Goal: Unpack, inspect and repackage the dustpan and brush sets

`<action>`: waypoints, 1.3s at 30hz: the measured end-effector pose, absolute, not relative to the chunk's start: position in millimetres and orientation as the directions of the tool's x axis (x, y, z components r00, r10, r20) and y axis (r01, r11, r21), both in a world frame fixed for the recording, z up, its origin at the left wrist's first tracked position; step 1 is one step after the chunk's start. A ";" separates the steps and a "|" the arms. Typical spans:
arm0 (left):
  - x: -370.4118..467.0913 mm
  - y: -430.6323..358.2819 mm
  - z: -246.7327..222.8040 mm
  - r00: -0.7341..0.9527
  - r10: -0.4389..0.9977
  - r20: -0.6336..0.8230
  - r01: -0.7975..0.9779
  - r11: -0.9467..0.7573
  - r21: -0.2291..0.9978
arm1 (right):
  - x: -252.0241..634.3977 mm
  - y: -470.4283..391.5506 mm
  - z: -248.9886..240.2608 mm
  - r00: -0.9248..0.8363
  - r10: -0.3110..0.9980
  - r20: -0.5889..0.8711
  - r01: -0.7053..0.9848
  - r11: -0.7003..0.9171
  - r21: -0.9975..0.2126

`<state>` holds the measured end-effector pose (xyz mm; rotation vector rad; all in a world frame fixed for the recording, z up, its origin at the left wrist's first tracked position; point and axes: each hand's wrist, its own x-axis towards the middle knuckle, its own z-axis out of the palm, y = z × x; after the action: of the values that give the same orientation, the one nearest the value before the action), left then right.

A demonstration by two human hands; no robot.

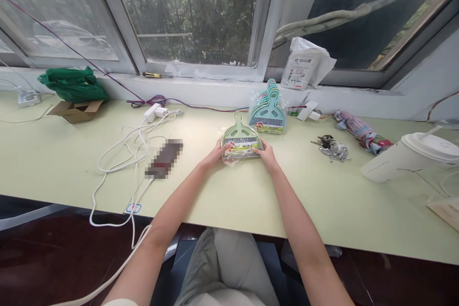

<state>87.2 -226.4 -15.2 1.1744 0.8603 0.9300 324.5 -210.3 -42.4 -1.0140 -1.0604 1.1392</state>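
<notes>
A green dustpan set (239,133) in clear plastic wrap, with a grey-bristled brush and a printed label, is held between both hands above the pale table. My left hand (214,154) grips its left edge, and my right hand (266,154) grips the right edge, thumbs on the front. Just behind it, to the right, a row of several blue-green dustpan sets (271,110) in plastic stands upright near the wall.
On the left lie a blurred-out phone (164,158), white cables (103,153), an open cardboard box (77,111) and a green bag (73,84). Keys (332,148), a folded umbrella (360,131) and a tilted white cup (405,155) are on the right.
</notes>
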 end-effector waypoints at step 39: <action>215.6 -106.2 -31.2 -0.024 0.920 0.392 0.613 -0.296 0.733 | 413.4 -114.6 -48.5 0.348 0.652 0.674 0.700 0.297 -0.650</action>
<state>215.6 -106.2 -31.2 1.9152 1.6054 1.2380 413.4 -114.6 -48.5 -1.3912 -1.3398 -0.0495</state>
